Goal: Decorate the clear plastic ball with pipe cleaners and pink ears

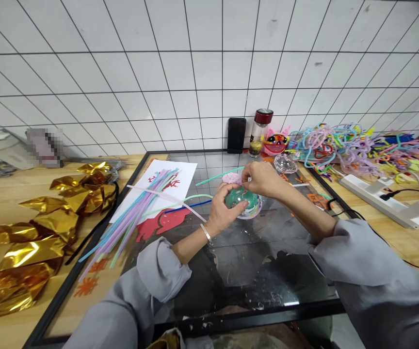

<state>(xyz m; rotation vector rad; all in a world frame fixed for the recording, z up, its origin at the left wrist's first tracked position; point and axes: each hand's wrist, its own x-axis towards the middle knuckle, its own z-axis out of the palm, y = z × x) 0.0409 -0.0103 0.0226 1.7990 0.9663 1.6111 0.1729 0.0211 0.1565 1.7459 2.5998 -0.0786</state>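
My left hand (223, 209) cups a clear round ball (242, 199) with green inside, held above the glass panel (253, 261). My right hand (262, 178) pinches a fuzzy pink pipe cleaner (232, 178) just above the ball. Both hands are closed on their things. A silver bracelet sits on my left wrist. A bundle of pastel pipe cleaners (136, 213) lies to the left over white paper (166, 186) with red cut-outs.
Gold foil (38, 232) is heaped at the left on the wooden table. A tangle of bent coloured pipe cleaners (344, 143) lies at the back right beside a white power strip (380, 198). A black phone (236, 135), a red-lidded jar (260, 132) and a clear half-shell (285, 164) stand near the wall.
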